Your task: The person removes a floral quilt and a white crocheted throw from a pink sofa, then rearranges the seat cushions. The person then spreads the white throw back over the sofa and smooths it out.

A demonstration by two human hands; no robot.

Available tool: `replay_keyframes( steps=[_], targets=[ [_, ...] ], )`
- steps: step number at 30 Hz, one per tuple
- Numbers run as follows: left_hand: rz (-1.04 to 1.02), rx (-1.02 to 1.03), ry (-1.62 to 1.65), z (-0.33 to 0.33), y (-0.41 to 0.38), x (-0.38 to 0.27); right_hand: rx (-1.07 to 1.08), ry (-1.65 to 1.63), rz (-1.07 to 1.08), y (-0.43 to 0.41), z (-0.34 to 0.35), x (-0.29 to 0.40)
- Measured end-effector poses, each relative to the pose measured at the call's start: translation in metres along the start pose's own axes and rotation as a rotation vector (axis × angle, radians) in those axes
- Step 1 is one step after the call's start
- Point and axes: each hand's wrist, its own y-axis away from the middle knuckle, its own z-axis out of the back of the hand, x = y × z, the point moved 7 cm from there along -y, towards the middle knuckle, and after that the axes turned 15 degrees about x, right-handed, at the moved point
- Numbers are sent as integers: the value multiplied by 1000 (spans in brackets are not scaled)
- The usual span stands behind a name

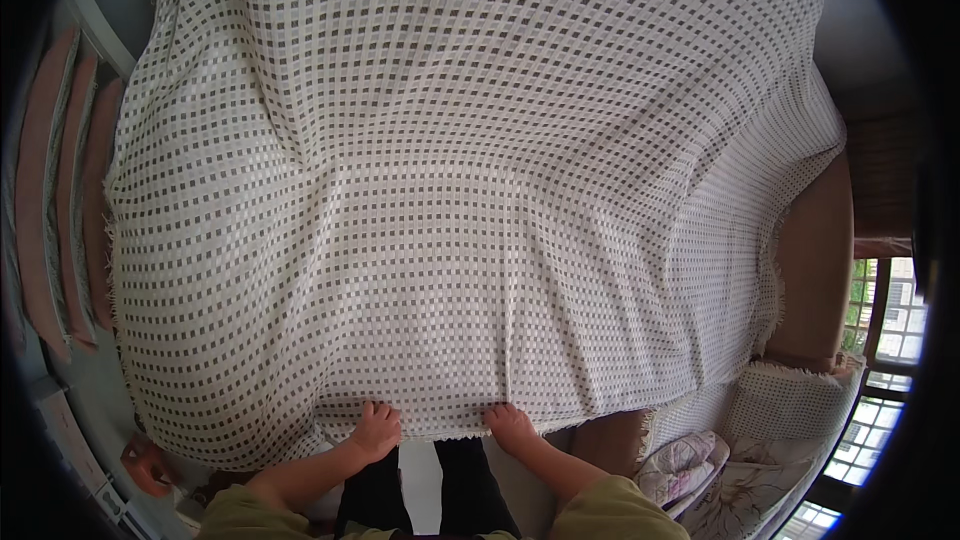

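Note:
A cream woven throw (pixel 420 240) with small dark squares and a fringed edge is spread over a large piece of furniture in front of me. Its near edge is gripped by my left hand (pixel 377 429), fingers curled over the cloth. A short way to the right, my right hand (pixel 512 426) pinches the same fringed edge. Between the hands the cloth lies fairly flat. Folds run away from them, one straight crease rising from my right hand and softer wrinkles to the left and right. What the throw covers is mostly hidden.
Several pink cushions (pixel 46 195) stand in a row at the left. An orange plastic object (pixel 146 465) sits low at left. Brown upholstery (pixel 814 262) shows at right, beside a barred window (pixel 892 315). A folded quilted cloth (pixel 682 465) lies on a seat at lower right.

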Motion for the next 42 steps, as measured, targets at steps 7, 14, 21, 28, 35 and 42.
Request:
replay_keyframes(
  steps=[7,14,21,28,35,42],
  targets=[
    [119,672,256,-32,27,48,382,-227,161,-7,0,-8],
    [368,-600,641,177,-40,200,-405,-439,160,-77,199,-60],
    [865,-625,301,200,-81,299,-781,-185,-167,-142,349,-117],
    [701,-620,82,208,-82,305,-601,-215,-464,-150,363,-133],
    [580,-694,111,214,-87,323,-594,-64,-444,-155,355,-139],
    [732,-747,124,187,-46,236,-506,-100,-525,-155,345,-124]
  ],
)
